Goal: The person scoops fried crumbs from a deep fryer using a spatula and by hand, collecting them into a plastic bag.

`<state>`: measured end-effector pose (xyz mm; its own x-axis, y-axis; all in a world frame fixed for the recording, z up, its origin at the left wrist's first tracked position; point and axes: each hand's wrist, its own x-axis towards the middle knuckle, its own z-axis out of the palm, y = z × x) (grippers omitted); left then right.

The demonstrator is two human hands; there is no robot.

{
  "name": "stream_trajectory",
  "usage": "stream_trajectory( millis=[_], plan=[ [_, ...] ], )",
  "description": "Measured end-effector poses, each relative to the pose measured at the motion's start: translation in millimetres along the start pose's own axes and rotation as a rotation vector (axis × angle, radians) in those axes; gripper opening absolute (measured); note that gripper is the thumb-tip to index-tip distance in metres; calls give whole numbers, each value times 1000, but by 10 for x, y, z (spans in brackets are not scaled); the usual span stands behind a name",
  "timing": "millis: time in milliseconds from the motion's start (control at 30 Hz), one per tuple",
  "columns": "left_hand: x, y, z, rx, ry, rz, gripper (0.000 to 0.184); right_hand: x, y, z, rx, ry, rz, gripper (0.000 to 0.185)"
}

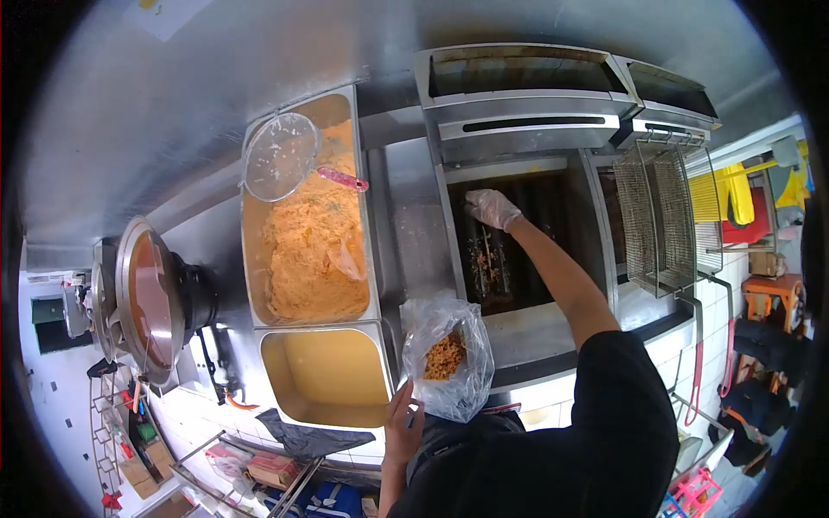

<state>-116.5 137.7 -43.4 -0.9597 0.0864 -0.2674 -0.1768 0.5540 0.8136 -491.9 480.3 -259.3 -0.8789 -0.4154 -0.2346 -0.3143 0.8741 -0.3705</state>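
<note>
My right hand (pixel 493 209), in a clear plastic glove, is over the far left part of the fryer vat (pixel 553 250). Its fingers are curled together, and whatever they may hold is hidden. Below it, brown crumbs (pixel 489 259) lie in the dark vat. My bare left hand (pixel 402 429) pinches the lower left edge of a clear plastic bag (pixel 471 380). Inside the bag is a clump of browned fried crumbs (pixel 444 356). The bag sits at the counter's front edge, close to my body.
A deep steel pan of orange breading (pixel 315 250) holds a mesh strainer (pixel 282 157) with a pink handle. In front is a pan of yellowish liquid (pixel 324 373). Wire fry baskets (pixel 661 216) hang at right, their handles jutting forward. A large round pot (pixel 151 298) stands left.
</note>
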Motion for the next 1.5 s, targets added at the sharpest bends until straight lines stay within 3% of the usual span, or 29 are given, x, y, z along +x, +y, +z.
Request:
stream_trajectory(
  millis=[133, 200, 233, 300, 400, 467, 533, 633, 733, 800, 867, 933, 1000, 1167, 1367, 1467, 1500],
  plan=[
    [-15, 44, 45, -4, -34, -9, 55, -19, 139, 599, 47, 19, -122, 34],
    [57, 70, 66, 28, -51, 34, 55, 38, -140, 429, 102, -143, 278, 36],
    [68, 72, 67, 54, -44, 58, 54, -24, -204, 334, 137, -36, 262, 34],
    [83, 76, 82, 85, -61, 37, 53, 181, 56, 892, 133, 91, 270, 31],
    [74, -33, 115, 84, -65, 76, 53, 100, -70, 839, 279, 80, 387, 28],
    [64, -78, 101, 130, -121, 32, 56, 101, -106, 1049, 364, 335, 387, 24],
    [79, -103, 103, 149, -111, 102, 58, -23, -252, 711, 389, 347, 427, 22],
    [116, -14, 124, 147, -115, 43, 59, -224, -201, 430, 364, 423, 530, 22],
    [234, 44, 119, 173, -138, 37, 59, -506, 15, 280, 432, 581, 510, 22],
    [239, 67, 84, 159, -148, 12, 58, -630, 137, 167, 259, 667, 462, 28],
    [262, 32, 107, 91, -148, -5, 58, -805, 223, -121, 507, 719, 481, 30],
    [256, 13, 63, 147, -174, 16, 58, -763, 451, -80, 444, 701, 489, 32],
    [303, 92, 94, 153, -157, 20, 58, -630, 543, -102, 495, 547, 483, 33],
    [296, 2, 100, 154, -142, 107, 56, -194, 155, 7, 258, 163, 380, 33],
    [210, 57, 62, 173, -96, 113, 56, -64, 141, 856, 476, 190, 301, 29],
    [232, 143, 49, 141, -69, 75, 56, -338, -175, 549, 448, 188, 467, 31],
    [221, 117, 33, 148, -58, 82, 56, -323, -177, 546, 426, 248, 428, 28]
  ],
)
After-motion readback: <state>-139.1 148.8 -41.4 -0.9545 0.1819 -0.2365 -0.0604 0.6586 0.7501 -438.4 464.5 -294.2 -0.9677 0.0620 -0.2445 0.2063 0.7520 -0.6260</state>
